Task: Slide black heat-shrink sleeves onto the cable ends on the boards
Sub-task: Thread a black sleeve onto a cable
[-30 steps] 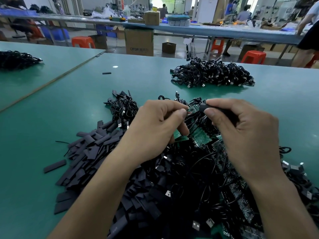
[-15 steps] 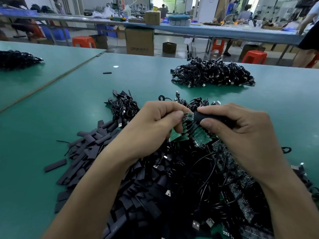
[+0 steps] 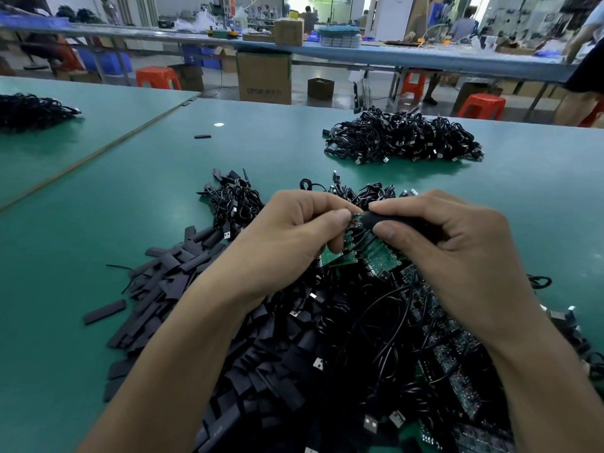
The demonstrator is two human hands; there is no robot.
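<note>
My left hand (image 3: 291,237) pinches the end of a small green circuit board (image 3: 356,222) between thumb and fingers. My right hand (image 3: 457,250) pinches a black heat-shrink sleeve (image 3: 392,220) whose mouth sits over the board's other end. Both hands hover above a heap of green boards (image 3: 376,253) tangled with black USB cables (image 3: 376,338). A pile of loose flat black sleeves (image 3: 170,276) lies to the left, under my left forearm.
A bundle of black cables (image 3: 402,138) lies far right on the green table (image 3: 130,197); a smaller tangle (image 3: 235,201) sits just beyond my left hand. One stray sleeve (image 3: 202,136) lies far off. More cables (image 3: 29,109) rest on the neighbouring table at left.
My hands have come together: the sleeve in my right hand has moved left onto the end of the board that my left hand holds.
</note>
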